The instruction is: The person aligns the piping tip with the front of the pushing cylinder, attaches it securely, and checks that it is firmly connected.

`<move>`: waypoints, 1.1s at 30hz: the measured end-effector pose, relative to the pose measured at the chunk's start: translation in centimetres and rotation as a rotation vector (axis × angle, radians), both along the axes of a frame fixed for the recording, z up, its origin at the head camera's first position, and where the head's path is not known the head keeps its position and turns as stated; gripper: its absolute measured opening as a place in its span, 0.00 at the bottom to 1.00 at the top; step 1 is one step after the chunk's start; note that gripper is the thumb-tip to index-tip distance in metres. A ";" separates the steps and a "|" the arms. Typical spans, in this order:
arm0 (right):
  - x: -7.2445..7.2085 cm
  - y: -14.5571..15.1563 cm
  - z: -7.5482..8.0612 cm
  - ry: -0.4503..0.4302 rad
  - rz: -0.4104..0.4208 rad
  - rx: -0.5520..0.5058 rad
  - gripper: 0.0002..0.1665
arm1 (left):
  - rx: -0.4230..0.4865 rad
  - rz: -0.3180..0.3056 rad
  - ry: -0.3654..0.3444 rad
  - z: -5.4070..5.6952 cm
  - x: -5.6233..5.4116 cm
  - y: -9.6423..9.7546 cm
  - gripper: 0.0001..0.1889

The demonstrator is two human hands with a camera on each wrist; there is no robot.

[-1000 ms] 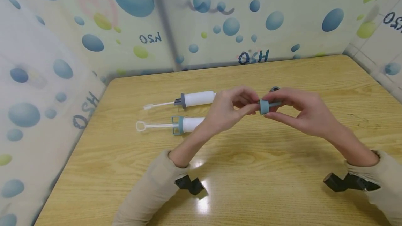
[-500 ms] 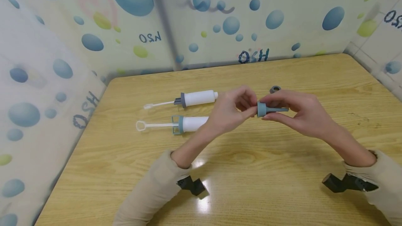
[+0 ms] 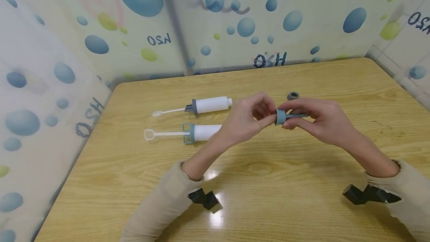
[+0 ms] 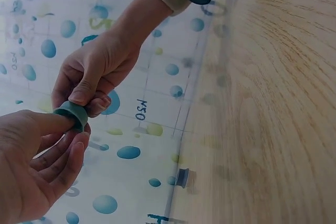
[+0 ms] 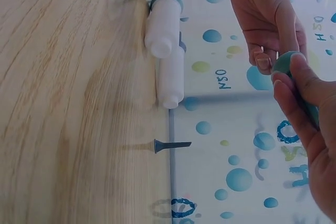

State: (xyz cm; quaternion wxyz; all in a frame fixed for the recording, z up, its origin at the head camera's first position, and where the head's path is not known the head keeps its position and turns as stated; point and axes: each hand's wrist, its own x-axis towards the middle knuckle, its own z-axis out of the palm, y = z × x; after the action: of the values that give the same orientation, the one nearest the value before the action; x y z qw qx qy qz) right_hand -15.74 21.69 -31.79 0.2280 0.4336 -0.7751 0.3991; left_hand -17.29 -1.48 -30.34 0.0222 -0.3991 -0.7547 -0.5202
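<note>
Between my two hands is a blue-green plastic nozzle (image 3: pixel 280 117), with a wide collar and a narrow spout pointing right. My right hand (image 3: pixel 324 122) pinches it between thumb and fingers, the spout running back toward the palm. At the collar's open end is my left hand (image 3: pixel 246 118); in the left wrist view one of its digits reaches into the mouth of the nozzle (image 4: pixel 73 113), the other fingers curled beside it. Left of the hands lies a white syringe-like tube (image 3: pixel 206 133) with a blue-green flange and a ring-ended plunger, partly covered by my left forearm.
Behind it lies a similar white tube (image 3: pixel 212 105) with a grey flange and pulled-out plunger. A small dark grey nozzle (image 5: pixel 170 145) stands on the wooden table (image 3: pixel 262 197) beyond the right hand. A wall sheet with blue drops (image 3: pixel 246 27) borders the table.
The nozzle has shifted slightly left and tilted between the fingers, and more of its spout shows than a second ago. My right thumb has bent in. Both hands stay close together.
</note>
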 end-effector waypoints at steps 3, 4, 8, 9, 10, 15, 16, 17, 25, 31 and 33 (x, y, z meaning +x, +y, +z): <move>-0.1 0.2 0.0 0.000 -0.015 0.008 0.30 | -0.025 -0.012 0.000 0.0 -0.1 -0.4 0.04; -0.1 0.2 0.0 -0.004 -0.016 0.011 0.30 | -0.036 -0.014 -0.001 0.0 -0.2 -0.6 0.04; -0.2 0.4 0.1 -0.033 -0.032 0.032 0.28 | -0.103 0.011 0.003 -0.4 -0.3 -1.7 0.04; -0.2 0.4 0.2 -0.041 -0.038 0.040 0.27 | -0.124 0.020 0.002 -0.5 -0.3 -2.1 0.04; -0.2 0.5 0.2 -0.045 -0.044 0.047 0.25 | -0.146 0.030 0.004 -0.6 -0.4 -2.4 0.04; -0.2 0.6 0.0 -0.060 -0.069 0.074 0.20 | -0.264 0.065 0.047 -1.2 -0.5 -4.0 0.08; -0.2 0.6 0.0 -0.059 -0.074 0.079 0.20 | -0.287 0.070 0.064 -1.3 -0.6 -4.3 0.09; -0.2 0.6 0.0 -0.059 -0.078 0.083 0.20 | -0.309 0.076 0.080 -1.5 -0.6 -4.6 0.10; -0.2 0.8 -0.2 -0.079 -0.118 0.100 0.24 | -0.480 0.106 0.105 -2.6 -0.9 -7.2 0.18; -0.3 0.7 -0.3 -0.104 -0.138 0.114 0.27 | -0.616 0.143 0.073 -3.2 -0.9 -9.0 0.23; -0.3 0.7 -0.3 -0.110 -0.135 0.112 0.28 | -0.654 0.150 0.071 -3.2 -1.0 -9.4 0.25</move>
State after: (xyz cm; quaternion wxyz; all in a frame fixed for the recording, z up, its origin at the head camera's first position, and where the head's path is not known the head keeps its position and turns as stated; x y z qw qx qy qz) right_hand -16.03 22.44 -32.07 0.1870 0.3701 -0.8348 0.3621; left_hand -18.27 -10.90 -33.59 -0.0426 -0.3464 -0.9076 -0.2334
